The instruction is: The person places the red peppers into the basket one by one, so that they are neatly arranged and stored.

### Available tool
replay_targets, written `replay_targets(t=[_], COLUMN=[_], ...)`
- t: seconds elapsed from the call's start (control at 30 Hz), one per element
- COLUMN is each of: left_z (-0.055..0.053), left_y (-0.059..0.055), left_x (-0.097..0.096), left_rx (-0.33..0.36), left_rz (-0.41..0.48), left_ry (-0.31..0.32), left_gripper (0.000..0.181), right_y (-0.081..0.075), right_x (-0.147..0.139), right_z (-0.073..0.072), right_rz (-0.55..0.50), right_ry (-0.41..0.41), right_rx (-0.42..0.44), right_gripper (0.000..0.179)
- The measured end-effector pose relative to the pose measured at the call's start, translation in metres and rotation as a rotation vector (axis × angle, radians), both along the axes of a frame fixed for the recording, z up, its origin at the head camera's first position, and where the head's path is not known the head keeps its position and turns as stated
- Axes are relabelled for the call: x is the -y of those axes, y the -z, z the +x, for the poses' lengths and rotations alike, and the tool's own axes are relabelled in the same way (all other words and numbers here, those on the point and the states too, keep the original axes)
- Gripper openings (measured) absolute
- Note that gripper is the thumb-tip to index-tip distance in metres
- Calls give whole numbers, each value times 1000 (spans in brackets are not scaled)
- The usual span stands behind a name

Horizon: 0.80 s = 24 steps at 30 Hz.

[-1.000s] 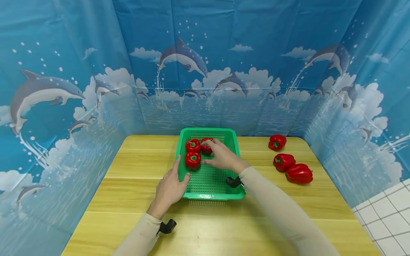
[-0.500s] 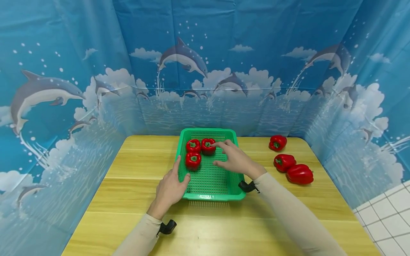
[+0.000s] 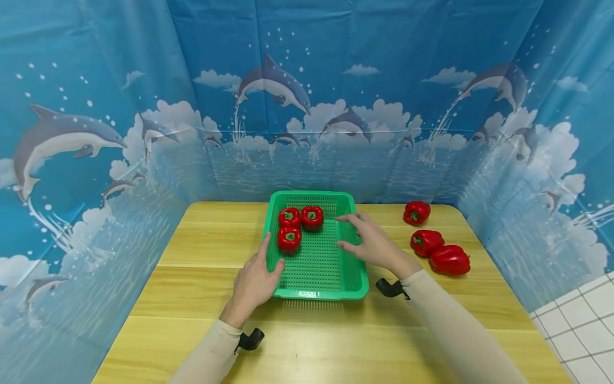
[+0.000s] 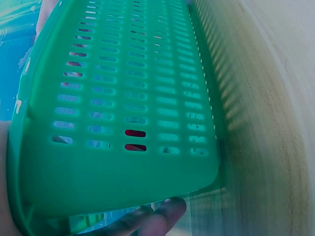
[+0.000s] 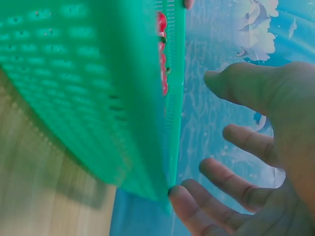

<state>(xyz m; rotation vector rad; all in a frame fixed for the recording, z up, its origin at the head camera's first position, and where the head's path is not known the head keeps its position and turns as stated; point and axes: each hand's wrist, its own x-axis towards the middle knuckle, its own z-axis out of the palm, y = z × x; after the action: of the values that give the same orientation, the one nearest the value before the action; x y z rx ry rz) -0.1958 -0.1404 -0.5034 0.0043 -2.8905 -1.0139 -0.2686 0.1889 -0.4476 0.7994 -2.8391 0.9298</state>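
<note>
My left hand [image 3: 255, 278] grips the near left side of a green plastic basket [image 3: 307, 294], thumb over the rim and other fingers along the outside wall; in the left wrist view, fingertips [image 4: 172, 209] show at the edge of the slotted wall [image 4: 123, 172]. Inside stand three red bell peppers, grouped at the far left: two at the back [image 3: 289, 218] [image 3: 312, 218] and one in front [image 3: 289, 241], stems up. My right hand [image 3: 376, 246] hovers over the basket's right rim, fingers spread and holding nothing; the right wrist view shows the loose fingers [image 5: 236, 182] beside the wall.
To the right of the basket, three more red bell peppers lie on the wooden table [image 3: 206, 229]: one at the back [image 3: 416, 213], one on its side [image 3: 426, 242] and one [image 3: 450, 260] against it. A blue dolphin-print curtain [image 3: 307, 160] hangs behind and at both sides.
My right hand has come away from the back pepper in the basket and moved right, out to the right rim. The left hand and the basket have stayed in place.
</note>
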Motion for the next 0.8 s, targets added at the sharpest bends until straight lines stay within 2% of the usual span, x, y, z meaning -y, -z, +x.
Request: replay_targets(t=[0.23,0.37,0.57,0.8], left_z=[0,0,0,0], left_y=[0,0,1,1], left_x=[0,1,0,0], left_rx=[4,3,4,2], left_rz=[2,1,13,11], left_ry=[-4,-3,3,-1], left_gripper=[89,89,89,89], right_y=[11,16,18,35], right_x=[-19,-33,-57,-84], right_z=[8,13,23,31], right_rz=[-23,-56,-72,-85], right_ry=[39,63,133,219], right_rx=[-70,-77,-107,-181], right_gripper=[62,61,61,58])
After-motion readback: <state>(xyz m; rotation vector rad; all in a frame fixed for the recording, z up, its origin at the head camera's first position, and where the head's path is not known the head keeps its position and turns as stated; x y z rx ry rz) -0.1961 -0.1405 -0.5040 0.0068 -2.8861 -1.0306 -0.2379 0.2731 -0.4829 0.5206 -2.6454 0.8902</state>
